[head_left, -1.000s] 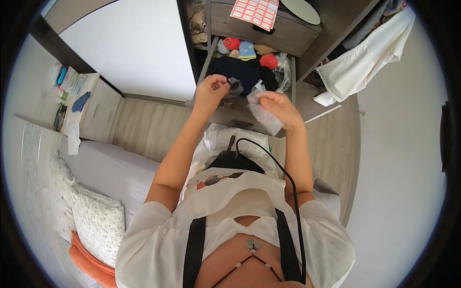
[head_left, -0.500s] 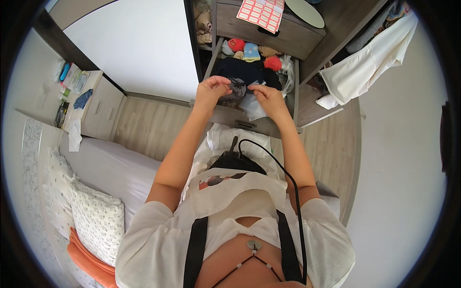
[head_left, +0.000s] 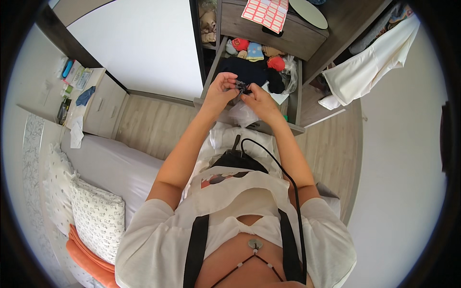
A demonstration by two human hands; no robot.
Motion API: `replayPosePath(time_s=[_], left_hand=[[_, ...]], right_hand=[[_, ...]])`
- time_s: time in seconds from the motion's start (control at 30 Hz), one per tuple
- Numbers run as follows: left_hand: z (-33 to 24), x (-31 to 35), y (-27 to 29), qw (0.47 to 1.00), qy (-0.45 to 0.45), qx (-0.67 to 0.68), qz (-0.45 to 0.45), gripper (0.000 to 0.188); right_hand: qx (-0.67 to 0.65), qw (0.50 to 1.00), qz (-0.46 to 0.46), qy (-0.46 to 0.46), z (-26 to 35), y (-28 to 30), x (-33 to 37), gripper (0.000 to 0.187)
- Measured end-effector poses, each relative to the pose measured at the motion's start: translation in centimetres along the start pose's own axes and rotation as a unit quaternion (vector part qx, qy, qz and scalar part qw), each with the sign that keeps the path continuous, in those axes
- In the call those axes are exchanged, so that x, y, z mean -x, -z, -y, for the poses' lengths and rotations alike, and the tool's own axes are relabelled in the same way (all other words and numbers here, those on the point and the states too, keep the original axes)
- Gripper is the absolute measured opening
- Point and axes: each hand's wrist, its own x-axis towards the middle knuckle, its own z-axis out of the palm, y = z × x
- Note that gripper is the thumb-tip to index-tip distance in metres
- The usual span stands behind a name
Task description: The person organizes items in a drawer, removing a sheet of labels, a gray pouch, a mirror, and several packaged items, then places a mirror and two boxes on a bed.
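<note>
Above an open drawer [head_left: 298, 108] my two hands meet on a small, bunched piece of dark grey thin fabric [head_left: 241, 86]. My left hand [head_left: 222, 90] pinches its left side, with some fingers raised. My right hand [head_left: 260, 102] grips the opposite side between thumb and fingers. Inside the drawer, just beyond the hands, lies a dark navy folded cloth [head_left: 245, 71]. Below the fingers is a crumpled translucent plastic bag [head_left: 244, 115]. What kind of garment the grey fabric is cannot be made out.
Red rolled bundles [head_left: 276, 63], a light blue patterned cloth [head_left: 255, 52] and a clear plastic bag [head_left: 291, 72] fill the drawer's far part. A sheet of red-bordered labels [head_left: 266, 14] lies above. White clothing [head_left: 370, 67] hangs at right; a bed [head_left: 110, 156] is at left.
My hands have come closer together, and the grey fabric between them is more bunched up. The view has shifted slightly.
</note>
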Motion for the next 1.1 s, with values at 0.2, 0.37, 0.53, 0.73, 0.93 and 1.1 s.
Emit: replayPosePath(time_s=[0.2, 0.37, 0.53, 0.73, 0.93, 1.1], left_hand=[[0.6, -0.1, -0.5, 0.997, 0.033, -0.056, -0.04, 0.04], [0.9, -0.2, -0.8, 0.982, -0.009, -0.162, -0.098, 0.04], [0.4, -1.9, 2.2, 0.945, -0.133, -0.194, -0.227, 0.03], [-1.0, -2.9, 5.4, 0.955, -0.073, -0.124, -0.26, 0.021], [-0.1, -2.3, 1.7, 0.958, -0.07, -0.222, -0.169, 0.013], [-1.4, -1.8, -0.3, 0.955, -0.027, -0.264, -0.129, 0.012]], right_hand=[[0.156, 0.982, -0.063, 0.082, 2.2, -0.6, 1.2, 0.018], [0.158, 0.98, -0.081, 0.09, 1.6, -0.6, 1.2, 0.017], [0.155, 0.973, -0.146, 0.094, 1.4, 0.5, 1.9, 0.016], [0.114, 0.976, -0.18, 0.047, 0.0, 3.4, 2.9, 0.011], [-0.146, 0.987, 0.026, 0.058, 4.9, 2.8, 3.5, 0.02], [-0.375, 0.916, -0.089, 0.108, 4.3, 2.2, 1.8, 0.021]])
